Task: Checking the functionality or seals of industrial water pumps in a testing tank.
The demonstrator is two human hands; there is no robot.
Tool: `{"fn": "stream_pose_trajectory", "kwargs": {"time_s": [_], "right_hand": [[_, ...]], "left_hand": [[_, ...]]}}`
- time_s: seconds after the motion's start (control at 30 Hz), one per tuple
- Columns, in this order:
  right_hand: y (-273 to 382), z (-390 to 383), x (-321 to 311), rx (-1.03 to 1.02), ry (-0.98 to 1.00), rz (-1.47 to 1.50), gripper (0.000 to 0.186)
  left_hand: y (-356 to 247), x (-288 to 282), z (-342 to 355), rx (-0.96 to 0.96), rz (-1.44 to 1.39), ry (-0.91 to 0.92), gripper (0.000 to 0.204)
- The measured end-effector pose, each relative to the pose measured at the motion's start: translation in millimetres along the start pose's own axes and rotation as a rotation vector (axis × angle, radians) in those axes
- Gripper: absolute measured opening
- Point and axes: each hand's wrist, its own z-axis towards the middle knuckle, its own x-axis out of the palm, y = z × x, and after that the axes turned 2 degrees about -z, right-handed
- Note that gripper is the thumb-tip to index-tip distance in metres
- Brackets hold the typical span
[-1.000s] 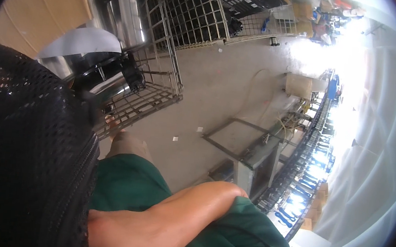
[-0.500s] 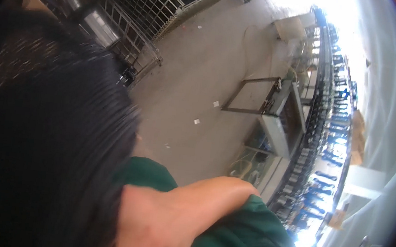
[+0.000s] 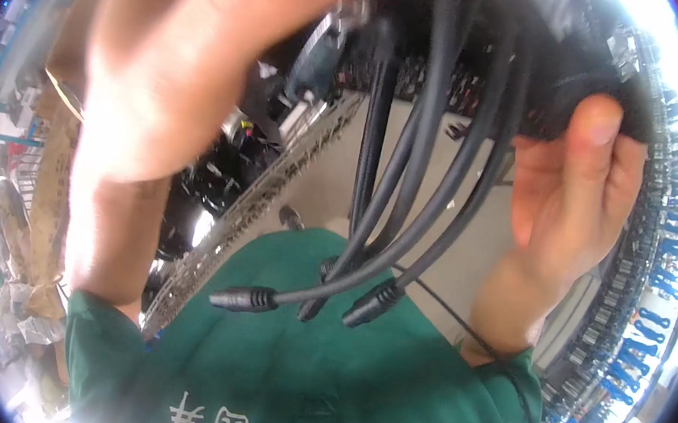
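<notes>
Both hands are raised close in front of me. My left hand (image 3: 181,63) fills the upper left, blurred; its fingers run out past the top edge, so what they hold is hidden. On the right, my right hand (image 3: 569,182) has its thumb pressed against the lower edge of a black, soft-looking object (image 3: 569,62), with fingers behind it. Several thick black cables (image 3: 419,154) hang down between the hands. At their lower ends are ribbed plugs (image 3: 243,298), dangling in front of my green shirt (image 3: 257,360). A thinner black cord (image 3: 452,310) runs toward my right sleeve.
A long row of blue clip-like pieces (image 3: 637,358) curves along the right side. Behind my left arm run a metal edge (image 3: 249,202) and dark, shiny items. Cardboard (image 3: 51,198) and cluttered shelving stand at the far left. Grey floor (image 3: 318,176) shows between the cables.
The view has swung from the floor and wire cages to my chest and raised hands. Dark cloth that covered the left is gone from there. Hanging cables have come into view.
</notes>
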Motion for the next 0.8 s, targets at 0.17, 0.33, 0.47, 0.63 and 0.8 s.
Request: {"fn": "stream_pose_trajectory", "kwargs": {"time_s": [0.17, 0.33, 0.47, 0.63, 0.8], "right_hand": [[13, -36, -31, 0.17, -0.027, -0.393, 0.03], [-18, -70, -54, 0.28, -0.091, -0.082, 0.029], [-43, -103, -75, 0.59, -0.29, 0.193, 0.031], [-67, -141, -110, 0.832, -0.501, 0.351, 0.027], [-74, -173, -135, 0.935, -0.549, 0.322, 0.028]], "left_hand": [[31, 20, -29, -0.424, 0.08, -0.115, 0.106], [64, 45, -46, -0.416, -0.011, 0.189, 0.107], [84, 72, -68, -0.704, 0.277, 0.269, 0.111], [120, 120, -97, -0.789, 0.65, 0.321, 0.111], [157, 145, -117, -0.687, 0.607, 0.259, 0.094]]}}
